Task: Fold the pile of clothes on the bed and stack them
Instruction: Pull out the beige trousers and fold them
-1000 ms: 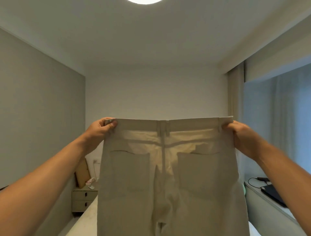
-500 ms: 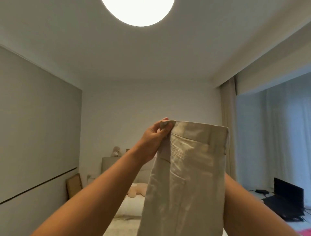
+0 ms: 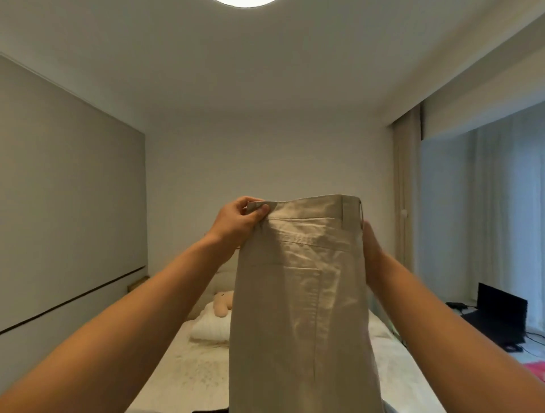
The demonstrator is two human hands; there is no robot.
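At centre frame, left hand point(image 3: 236, 224) fingers point(image 3: 261, 210) and thumb pinch the left corner of the trousers point(image 3: 300, 294) waistband, curled tight on the cloth. Right hand point(image 3: 372, 250) sits at the right edge of the trousers, just below the waistband; its fingers are hidden behind the cloth, so cannot tell whether they grip or lie flat. Only the heel and edge of that hand show.

Trousers are beige, held up at about head height, folded in half lengthwise, hanging straight down past the bottom edge of the view. Pocket seam and belt loop face the camera. Cloth is wrinkled near the top.

Both forearms reach up and forward, bare, one either side of the trousers.

Below and behind: bed point(image 3: 191, 368) with a pale cover runs away from the camera. White pillow point(image 3: 211, 327) near its head, a cream plush toy point(image 3: 222, 303) resting on it, partly hidden by the trousers. Padded headboard behind, against the far wall.

Right side: dark laptop point(image 3: 501, 309), open, on a low surface by the window, cables beside it. Sheer curtains point(image 3: 486, 206) cover the window. Pink item at far right edge, too cropped to identify.

Top edge: round ceiling light point(image 3: 244, 2), lit.
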